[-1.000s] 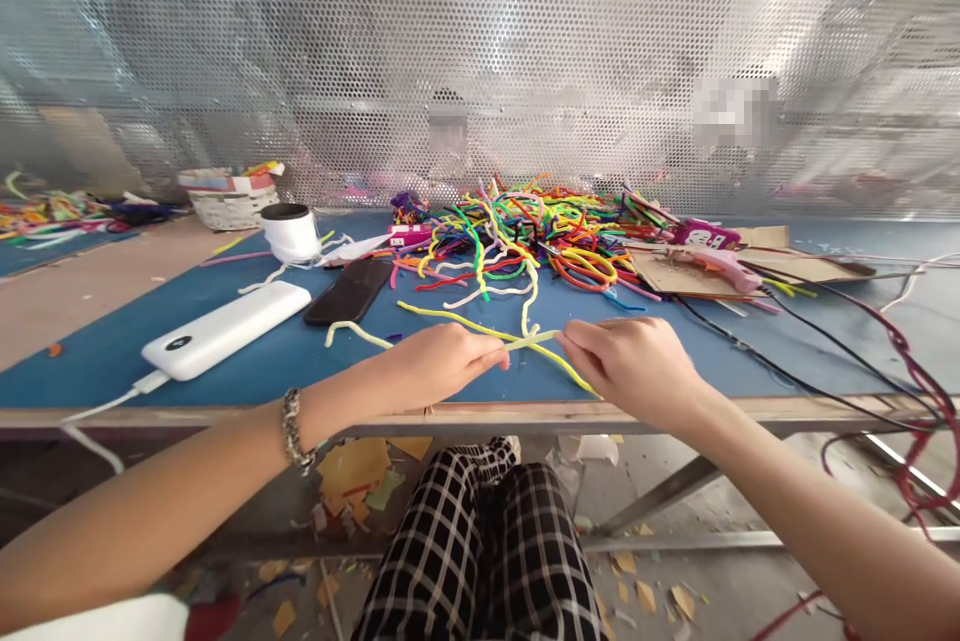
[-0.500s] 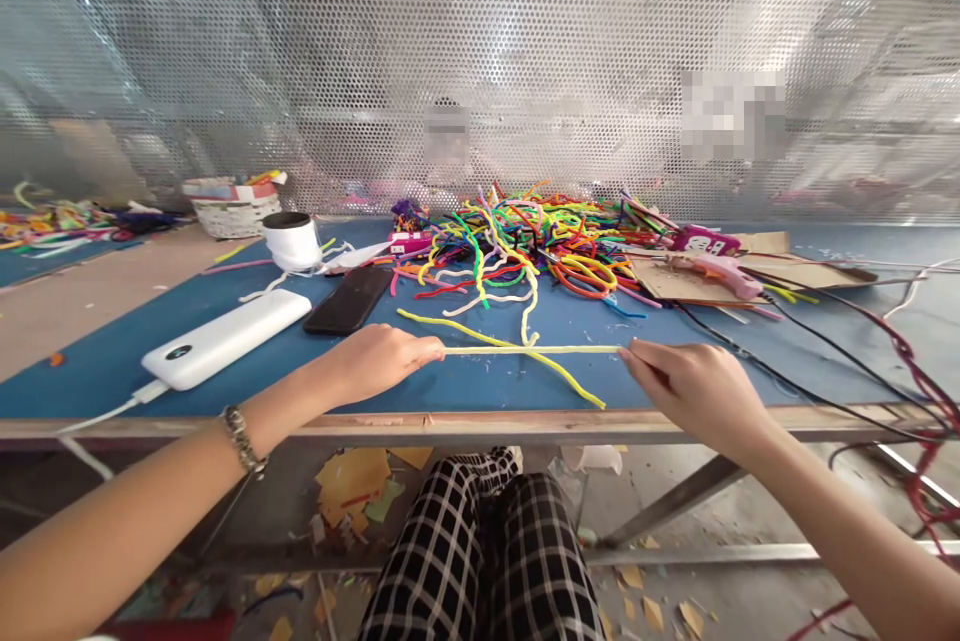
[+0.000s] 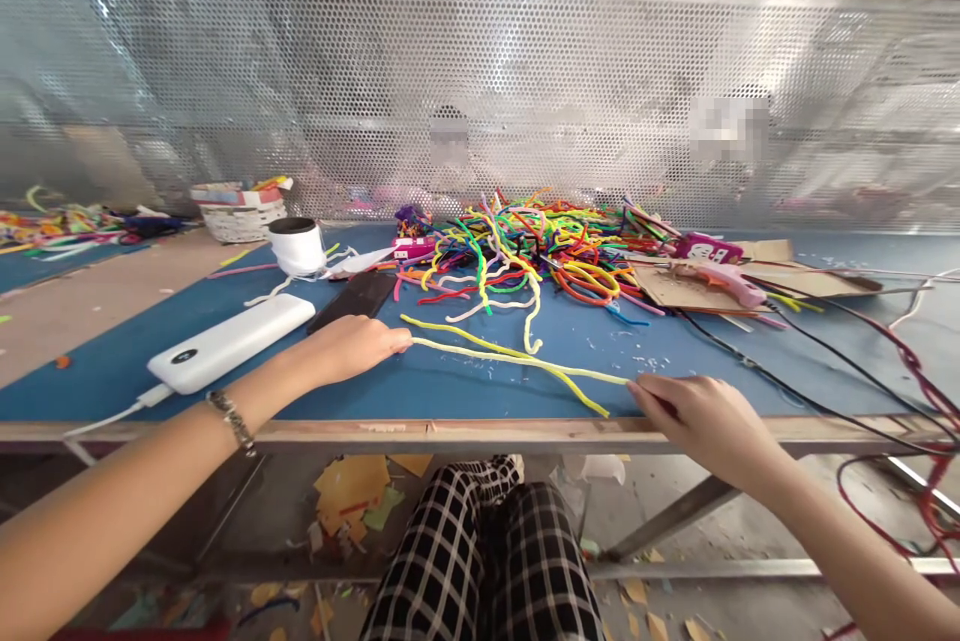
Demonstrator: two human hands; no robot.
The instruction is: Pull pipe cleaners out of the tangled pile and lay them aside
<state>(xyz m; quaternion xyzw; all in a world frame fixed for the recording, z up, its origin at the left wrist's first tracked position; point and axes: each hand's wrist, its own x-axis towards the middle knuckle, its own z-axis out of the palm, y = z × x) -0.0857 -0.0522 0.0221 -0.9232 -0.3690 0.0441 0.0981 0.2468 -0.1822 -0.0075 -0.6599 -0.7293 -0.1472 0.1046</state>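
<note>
A pale yellow pipe cleaner [image 3: 495,354] stretches between my two hands, sagging a little, just above the blue tabletop. My left hand [image 3: 360,351] pinches its left end, close to the black phone [image 3: 356,298]. Its right end is held in the closed fingers of my right hand [image 3: 697,421], near the table's front edge. Under it, crossing at a slant, lies a brighter yellow pipe cleaner [image 3: 581,396]. Beyond them is a tangled heap of coloured pipe cleaners [image 3: 525,241], with a pale curled strand reaching toward me.
A white power bank [image 3: 232,343] with a cable lies at left, before a white spool [image 3: 296,246] and a basket [image 3: 240,216]. At right a pink glue gun [image 3: 724,281] rests on cardboard [image 3: 675,293], with cords trailing right. A perforated metal screen [image 3: 480,71] stands behind.
My left hand has moved left and slightly up, my right hand slightly down. The pale yellow pipe cleaner went from level and taut to slanted and slightly slack, with a longer span showing.
</note>
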